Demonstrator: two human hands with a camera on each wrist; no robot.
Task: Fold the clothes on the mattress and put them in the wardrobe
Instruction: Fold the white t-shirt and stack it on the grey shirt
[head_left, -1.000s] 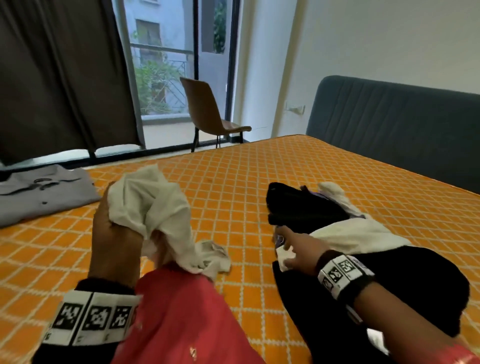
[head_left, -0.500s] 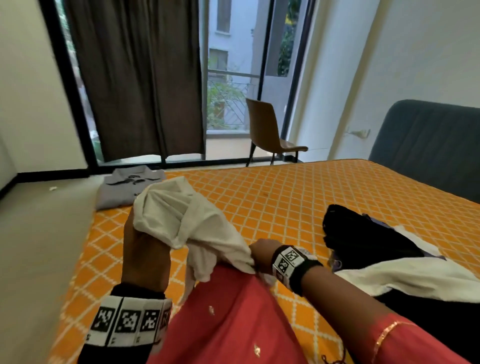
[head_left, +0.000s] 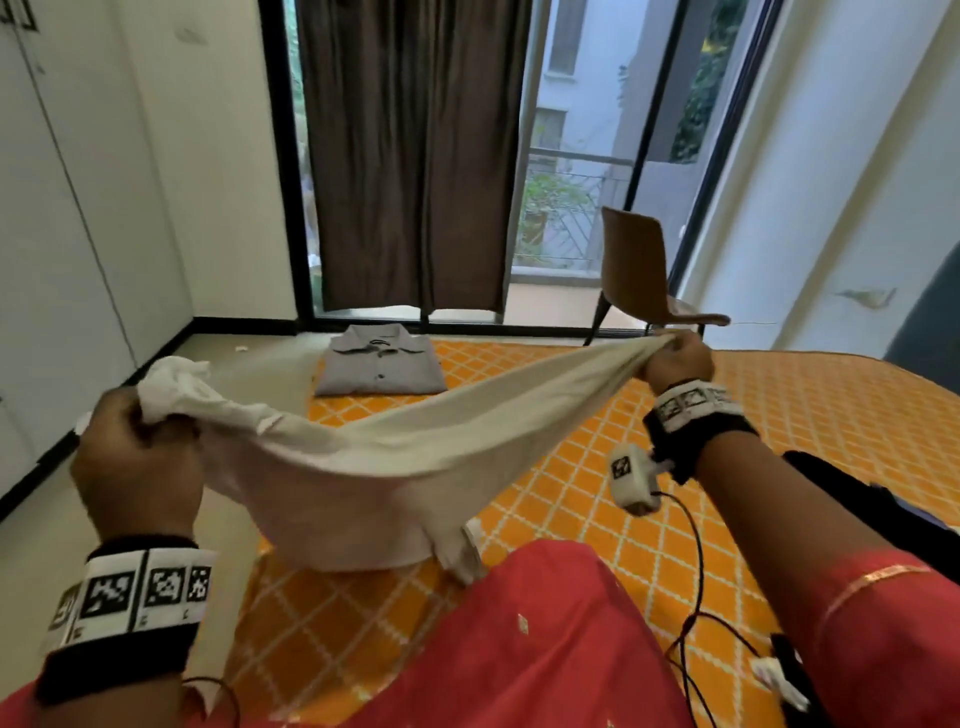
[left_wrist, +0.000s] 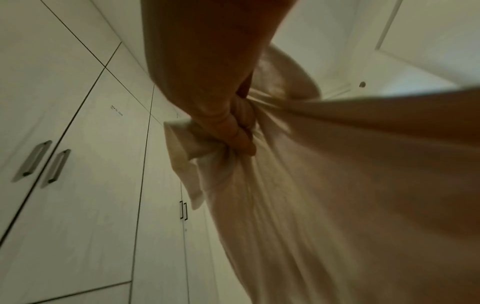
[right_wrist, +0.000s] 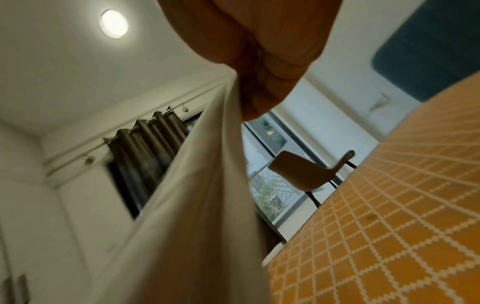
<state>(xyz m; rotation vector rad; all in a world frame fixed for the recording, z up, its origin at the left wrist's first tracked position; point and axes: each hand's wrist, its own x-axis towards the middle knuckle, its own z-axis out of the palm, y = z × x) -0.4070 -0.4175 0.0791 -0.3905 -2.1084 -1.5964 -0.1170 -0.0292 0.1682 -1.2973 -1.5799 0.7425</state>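
A white cloth hangs stretched in the air above the near corner of the mattress, sagging in the middle, its lowest fold close over the person's red garment. The left hand grips one bunched end in a fist off the mattress's left edge, over the floor; the left wrist view shows its fingers curled tight round gathered fabric. The right hand pinches the other end, raised above the mattress. A folded grey shirt lies flat on the mattress's far corner. Dark clothes lie on the mattress to the right of the right forearm. Beyond the mattress stand a brown chair and a dark curtain; white wardrobe doors rise to its left.
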